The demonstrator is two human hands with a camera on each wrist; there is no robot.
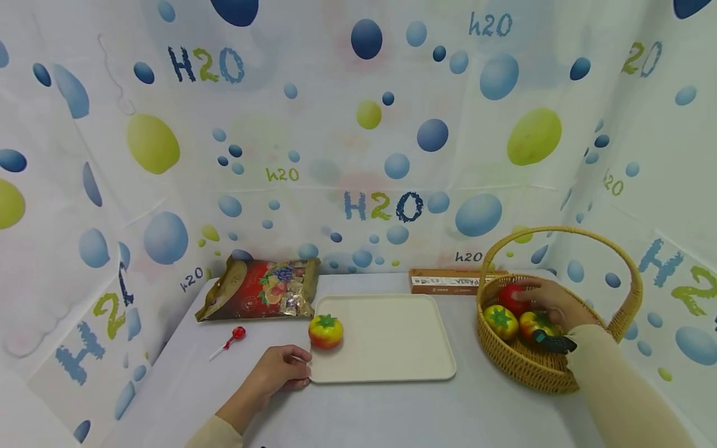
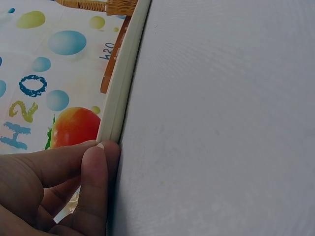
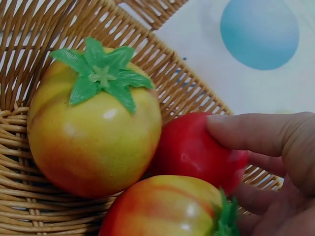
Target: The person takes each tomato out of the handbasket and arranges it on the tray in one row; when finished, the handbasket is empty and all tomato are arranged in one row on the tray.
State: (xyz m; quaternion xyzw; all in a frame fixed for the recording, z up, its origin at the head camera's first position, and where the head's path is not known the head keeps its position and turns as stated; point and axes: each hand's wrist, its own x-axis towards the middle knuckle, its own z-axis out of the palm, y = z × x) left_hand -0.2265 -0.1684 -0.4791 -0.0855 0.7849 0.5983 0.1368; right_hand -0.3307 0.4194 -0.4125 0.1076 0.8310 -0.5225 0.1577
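My left hand [image 1: 280,371] pinches the near left corner of a cream tray [image 1: 386,339] between thumb and fingers; the left wrist view shows the thumb at its rim [image 2: 118,93]. A red-yellow toy tomato [image 1: 326,331] with a green leafy top sits at the tray's left edge. On the right, my right hand [image 1: 546,302] reaches into a wicker basket [image 1: 538,376] and grips a smooth red fruit [image 3: 197,152], its kind unclear. Two more toy tomatoes lie beside it, a yellow one [image 3: 93,132] and a red-yellow one [image 3: 167,206]. My fingers partly cover the red fruit.
A red and gold snack bag [image 1: 260,289] lies at the back left, with a red lollipop [image 1: 238,333] in front of it. A brown pasta box [image 1: 448,281] is against the patterned curtain at the back. The basket's tall handle [image 1: 560,230] arches over the right arm.
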